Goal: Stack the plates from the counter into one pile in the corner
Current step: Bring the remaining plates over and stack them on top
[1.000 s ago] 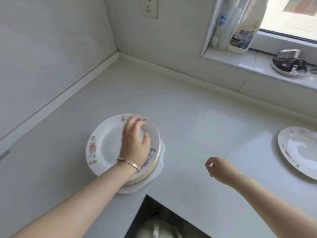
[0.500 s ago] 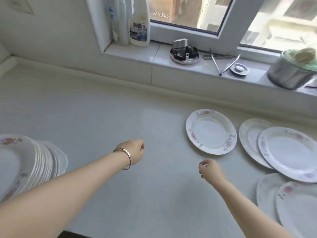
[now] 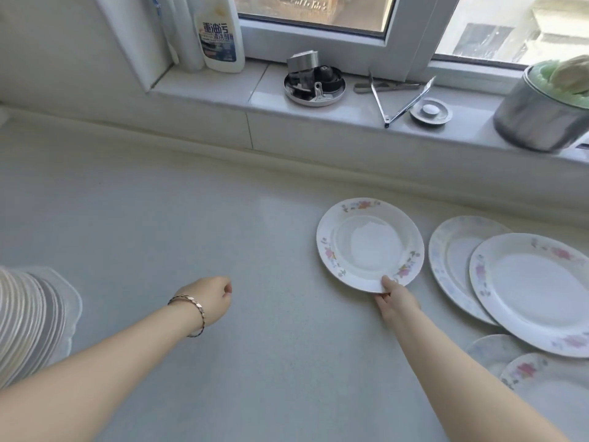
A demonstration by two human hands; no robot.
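Note:
A white plate with pink flowers on its rim (image 3: pixel 369 244) lies on the pale counter (image 3: pixel 223 218). My right hand (image 3: pixel 396 299) pinches its near edge, thumb on top. My left hand (image 3: pixel 208 298), with a bracelet on the wrist, hovers over the counter in a loose fist and holds nothing. The pile of plates (image 3: pixel 28 317) shows at the far left edge, cut off by the frame. More loose flowered plates lie at the right: a big one (image 3: pixel 538 295) overlaps a bluish one (image 3: pixel 452 260), and two more (image 3: pixel 541 378) sit near the bottom right corner.
The window sill behind the counter carries a spray cleaner bottle (image 3: pixel 220 33), a round metal dish with parts (image 3: pixel 314 82), metal tongs (image 3: pixel 398 97), a small lid (image 3: pixel 430 111) and a steel pot (image 3: pixel 541 113).
The view has swung right from the pile to the loose plates. My left hand left the pile. My right hand reached forward and took hold of the nearest plate's edge.

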